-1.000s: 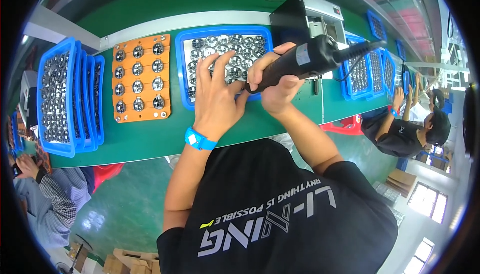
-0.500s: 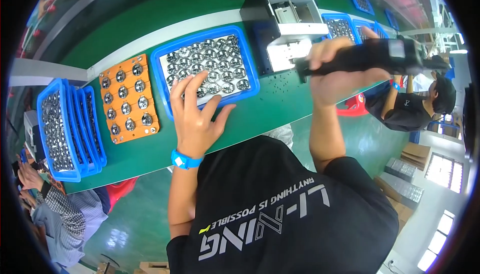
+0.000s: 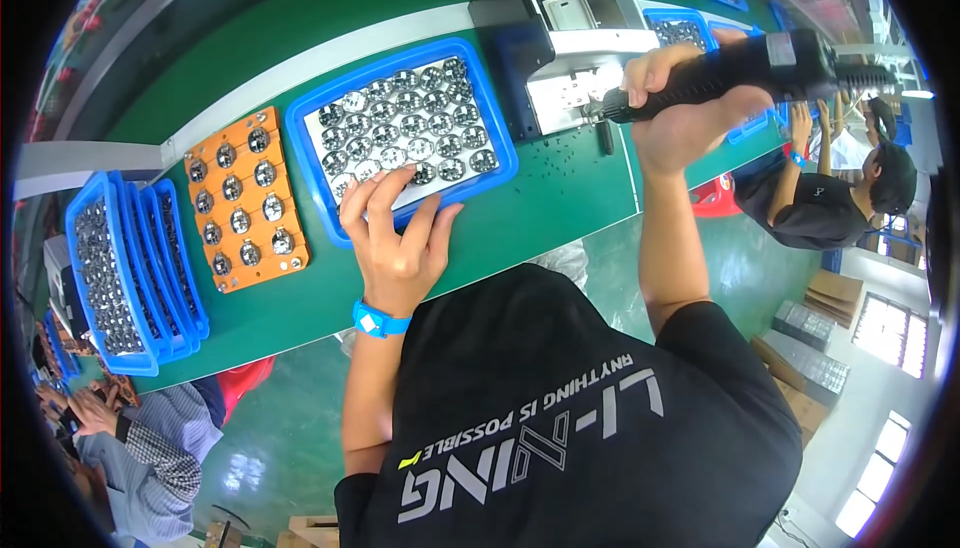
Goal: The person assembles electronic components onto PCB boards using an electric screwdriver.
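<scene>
Driver (image 3: 750,70) held out to the machine (image 3: 600,41)

Nearest us, our left grip (image 3: 395,248) is loosely open, thumb well apart from the fingers, nothing seen pinched in it. Its fingertips reach over the tray (image 3: 494,176), at the nearest row of round parts (image 3: 413,125); we cannot tell whether they press on one. Our right grip (image 3: 677,136) is closed around the driver, whose bit (image 3: 593,110) points left, out past the fingers. The tray lies just ahead of the left grip and well to the left of the right one. Left of the left grip sits the orange fixture (image 3: 261,230), a part in each place, with the stack (image 3: 140,278) farther left. The machine stands ahead and left of the right grip; the bit is at its pale plate (image 3: 560,98), contact unclear. A co-worker (image 3: 830,203) is well beyond the right grip.

We judge the step in hand to be loading the bit at the machine; the next move would call for a straight bit and a steady left grip.
</scene>
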The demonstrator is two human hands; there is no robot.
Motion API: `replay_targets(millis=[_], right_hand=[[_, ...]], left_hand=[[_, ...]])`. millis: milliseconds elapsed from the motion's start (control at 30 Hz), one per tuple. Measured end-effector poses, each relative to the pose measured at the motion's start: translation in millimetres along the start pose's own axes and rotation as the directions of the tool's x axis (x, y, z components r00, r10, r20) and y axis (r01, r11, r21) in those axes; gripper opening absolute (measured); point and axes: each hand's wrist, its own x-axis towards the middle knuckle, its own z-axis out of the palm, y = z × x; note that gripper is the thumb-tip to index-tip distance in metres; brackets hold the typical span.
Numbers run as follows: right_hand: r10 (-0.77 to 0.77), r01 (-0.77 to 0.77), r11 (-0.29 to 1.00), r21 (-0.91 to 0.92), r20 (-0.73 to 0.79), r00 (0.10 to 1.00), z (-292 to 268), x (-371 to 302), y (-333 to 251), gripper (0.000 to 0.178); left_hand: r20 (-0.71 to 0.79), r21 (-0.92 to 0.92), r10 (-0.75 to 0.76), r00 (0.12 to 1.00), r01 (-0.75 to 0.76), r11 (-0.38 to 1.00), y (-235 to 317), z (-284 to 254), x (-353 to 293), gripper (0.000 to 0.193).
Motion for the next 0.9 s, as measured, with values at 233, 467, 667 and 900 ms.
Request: replay_targets(millis=[233,467,667,900], right_hand=[[0.128,-0.142,0.979,0.147,0.098,0.987,-1.8,-6.4,-7.1,0.08],[-0.02,-0.083,0.895,0.438,0.227,0.974,75.3,-61.9,10.9,0.092],[0.11,-0.164,0.964,0.209,0.248,0.962,105.0,-86.7,27.3,0.091],[0.092,-0.16,0.954,0.252,0.263,0.961,108.4,-89.0,37.1,0.089]], left_hand=[[-0.167,0.025,-0.094,0.981,0.1,0.995,-3.7,-4.8,-3.0,0.019],[-0.176,0.027,-0.145,0.974,0.152,0.988,-3.8,-3.0,0.7,0.017],[-0.033,0.015,-0.275,0.961,0.276,0.961,0.2,-5.7,11.5,0.011],[-0.029,0.032,-0.306,0.952,0.306,0.951,-0.9,-5.3,11.3,0.01]])
